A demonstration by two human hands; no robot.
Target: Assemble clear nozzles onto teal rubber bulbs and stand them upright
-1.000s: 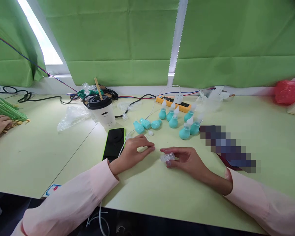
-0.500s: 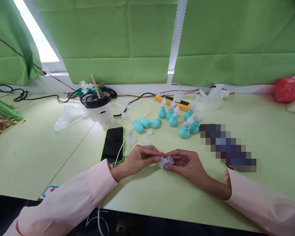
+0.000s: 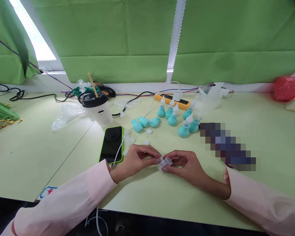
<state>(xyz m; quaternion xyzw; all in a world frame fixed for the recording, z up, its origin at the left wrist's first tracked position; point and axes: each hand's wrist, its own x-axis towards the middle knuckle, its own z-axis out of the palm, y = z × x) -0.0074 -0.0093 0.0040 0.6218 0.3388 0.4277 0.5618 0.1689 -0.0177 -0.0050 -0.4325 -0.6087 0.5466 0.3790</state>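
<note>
Above the near part of the table, my right hand (image 3: 186,164) pinches a small clear plastic piece (image 3: 167,162) with a short open tube end, between thumb and fingers. My left hand (image 3: 142,160) is closed at the left side of the same piece, thumb and fingertips pressed together on it. Fingers hide part of its shape. Beyond my hands stand several turquoise squeeze bulbs (image 3: 172,120) with clear pointed tips. Left of them lie three turquoise bulbs (image 3: 137,126) without tips. A small white cap (image 3: 149,131) and clear plastic parts (image 3: 129,140) lie nearer to my left hand.
A phone (image 3: 111,144) with a white cable lies left of my hands, a lidded paper cup (image 3: 99,111) behind it. An orange power strip (image 3: 184,104), plastic bags (image 3: 68,115) and black cables line the back. A pixelated dark object (image 3: 227,146) lies at right, green stalks (image 3: 2,111) far left.
The view has shifted slightly. My fingertips are a little farther apart at the top, and the clear piece has tilted slightly. Another person's hand at the far left has left the green stalks.
</note>
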